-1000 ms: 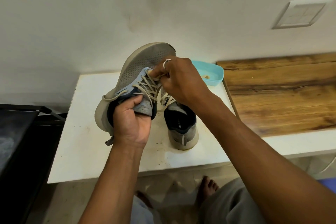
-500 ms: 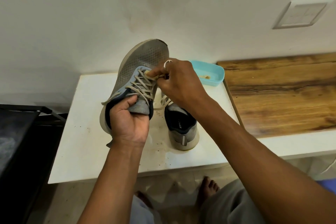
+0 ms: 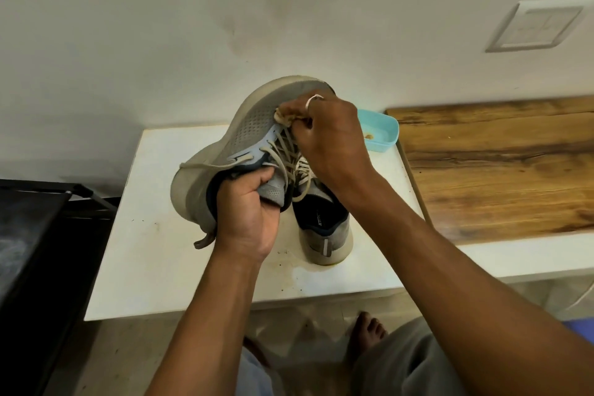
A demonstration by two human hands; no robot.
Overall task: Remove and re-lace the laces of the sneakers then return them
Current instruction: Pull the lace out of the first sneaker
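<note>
A grey sneaker (image 3: 250, 128) with a light blue eyelet strip is held up over the white table (image 3: 144, 254), toe pointing away and up. My left hand (image 3: 247, 212) grips its tongue and collar from below. My right hand (image 3: 324, 135), a ring on one finger, pinches the beige lace (image 3: 283, 146) near the toe end of the lacing. One loose lace end trails out to the left. The second grey sneaker (image 3: 324, 231) stands on the table behind my right wrist, heel toward me, its front hidden by my hand.
A small turquoise tray (image 3: 382, 132) sits at the table's back right corner. A wooden counter (image 3: 498, 164) adjoins on the right. A black rack (image 3: 35, 235) stands to the left. My bare feet and grey shorts show below the table edge.
My right hand has moved up the lacing toward the toe and now pinches the lace there. The held sneaker has tipped slightly to the right.
</note>
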